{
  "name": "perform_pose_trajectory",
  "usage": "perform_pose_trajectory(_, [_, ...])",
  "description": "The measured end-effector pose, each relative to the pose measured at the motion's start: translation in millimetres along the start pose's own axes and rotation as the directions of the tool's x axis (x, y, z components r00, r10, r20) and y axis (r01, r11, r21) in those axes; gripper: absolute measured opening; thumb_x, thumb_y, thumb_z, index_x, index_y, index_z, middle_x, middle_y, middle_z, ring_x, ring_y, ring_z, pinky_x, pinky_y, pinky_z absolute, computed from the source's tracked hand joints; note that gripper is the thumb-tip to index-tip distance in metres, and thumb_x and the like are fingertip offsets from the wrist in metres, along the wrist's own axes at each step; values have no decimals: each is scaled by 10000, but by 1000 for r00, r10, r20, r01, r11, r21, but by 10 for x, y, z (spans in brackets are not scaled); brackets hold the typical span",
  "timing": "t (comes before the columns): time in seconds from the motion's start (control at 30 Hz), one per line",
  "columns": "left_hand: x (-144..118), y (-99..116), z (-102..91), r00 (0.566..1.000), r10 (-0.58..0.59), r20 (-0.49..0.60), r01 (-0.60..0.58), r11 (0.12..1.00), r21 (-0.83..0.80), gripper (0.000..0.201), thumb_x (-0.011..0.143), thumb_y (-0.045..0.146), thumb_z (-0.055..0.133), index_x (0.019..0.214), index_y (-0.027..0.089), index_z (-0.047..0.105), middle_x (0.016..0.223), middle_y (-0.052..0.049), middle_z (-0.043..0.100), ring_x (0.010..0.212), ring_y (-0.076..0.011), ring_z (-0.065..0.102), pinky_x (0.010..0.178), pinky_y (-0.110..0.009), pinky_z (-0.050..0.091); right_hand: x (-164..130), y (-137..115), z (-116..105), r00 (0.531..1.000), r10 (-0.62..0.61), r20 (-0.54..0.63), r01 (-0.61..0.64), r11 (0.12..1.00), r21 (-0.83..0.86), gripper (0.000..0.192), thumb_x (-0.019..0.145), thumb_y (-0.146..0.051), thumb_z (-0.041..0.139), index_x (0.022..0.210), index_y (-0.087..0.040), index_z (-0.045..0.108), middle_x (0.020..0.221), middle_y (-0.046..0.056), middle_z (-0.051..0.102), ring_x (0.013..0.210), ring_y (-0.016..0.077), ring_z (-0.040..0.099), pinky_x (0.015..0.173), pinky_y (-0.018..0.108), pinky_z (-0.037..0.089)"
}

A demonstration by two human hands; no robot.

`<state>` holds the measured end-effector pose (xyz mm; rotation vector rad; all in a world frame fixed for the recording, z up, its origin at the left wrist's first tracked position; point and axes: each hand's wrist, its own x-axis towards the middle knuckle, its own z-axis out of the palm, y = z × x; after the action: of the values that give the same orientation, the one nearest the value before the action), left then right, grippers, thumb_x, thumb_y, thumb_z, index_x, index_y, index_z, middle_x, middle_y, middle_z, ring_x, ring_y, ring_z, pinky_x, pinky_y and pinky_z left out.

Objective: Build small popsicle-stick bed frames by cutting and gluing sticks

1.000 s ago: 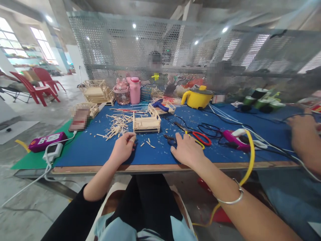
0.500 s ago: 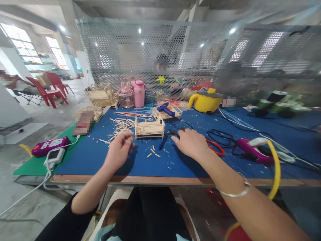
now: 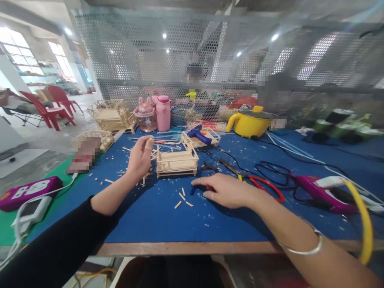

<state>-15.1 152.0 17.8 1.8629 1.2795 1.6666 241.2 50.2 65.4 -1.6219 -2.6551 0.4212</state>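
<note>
Tool handling appeared the current step: right hand half-open, seemingly empty, index fingertip at a slim blue tool handle; left hand curled, contents unclear. A pale wooden stick frame stood beyond, between them. Gripping would have required finger closure.

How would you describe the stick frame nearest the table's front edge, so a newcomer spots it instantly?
On the blue tabletop, look between the person's left hand and right hand. There sits a low, pale stick frame with raised ends. Unlike the similar rear frame behind it, it has no blue glue gun lying on it.
</note>
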Motion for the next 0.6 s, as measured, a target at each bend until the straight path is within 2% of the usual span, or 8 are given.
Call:
perform_pose_trajectory(0.13, [-31, 38, -60, 1000, -29, 4, 29, 998, -51, 379, 909, 493, 407, 1077, 201, 581, 939, -40, 649, 758, -139, 577, 681, -271, 454, -143, 54, 106, 999, 1, -34, -1, 1000, 10, 272, 845, -260, 474, 1074, -266, 620, 1003, 35, 685, 875, 203, 626, 725, 289, 436])
perform_pose_trajectory(0.27, [-49, 64, -62, 999, -31, 18, 32, 997, -65, 372, 909, 492, 407, 1055, 201, 588, 944, -41, 649, 780, -146, 581, 725, -289, 464, -227, 89, 64, 997, 42, -58, -45, 998, -52, 224, 821, -228, 472, 988, -241, 621, 1011, 58, 626, 917, 211, 600, 797, 330, 454])
perform_pose_trajectory(0.37, [-71, 72, -48, 998, -42, 36, 44, 997, -70, 375, 909, 496, 406, 1055, 202, 588, 952, -43, 651, 808, -155, 587, 739, -291, 463, -274, 110, 62, 986, 50, -159, -64, 995, -80, 251, 868, -340, 462, 1031, -224, 616, 1069, 80, 605, 1002, 229, 577, 873, 365, 451])
perform_pose_trajectory(0.43, [-80, 82, -44, 998, -45, 43, 48, 996, -81, 373, 911, 493, 404, 1055, 201, 586, 963, -44, 653, 832, -160, 591, 754, -292, 460, -339, 162, 110, 939, 166, -300, -208, 971, -114, 322, 888, -384, 442, 1094, -187, 592, 1101, 109, 603, 1042, 255, 568, 902, 394, 448])
perform_pose_trajectory(0.53, [-85, 97, -49, 999, -34, 40, 37, 995, -90, 369, 913, 490, 403, 1042, 198, 588, 954, -43, 654, 839, -161, 589, 757, -289, 454, -503, 354, 230, 784, 417, -460, -541, 822, -176, 306, 887, -306, 411, 1074, -142, 589, 1039, 148, 621, 987, 305, 590, 831, 436, 477])
perform_pose_trajectory(0.6, [-84, 101, -53, 999, -29, 40, 33, 995, -90, 370, 913, 491, 401, 1032, 196, 589, 934, -42, 651, 828, -160, 584, 743, -284, 449, -626, 539, 309, 715, 498, -490, -653, 727, -213, 331, 889, -287, 388, 1093, -124, 592, 1020, 173, 626, 954, 334, 601, 782, 451, 486])
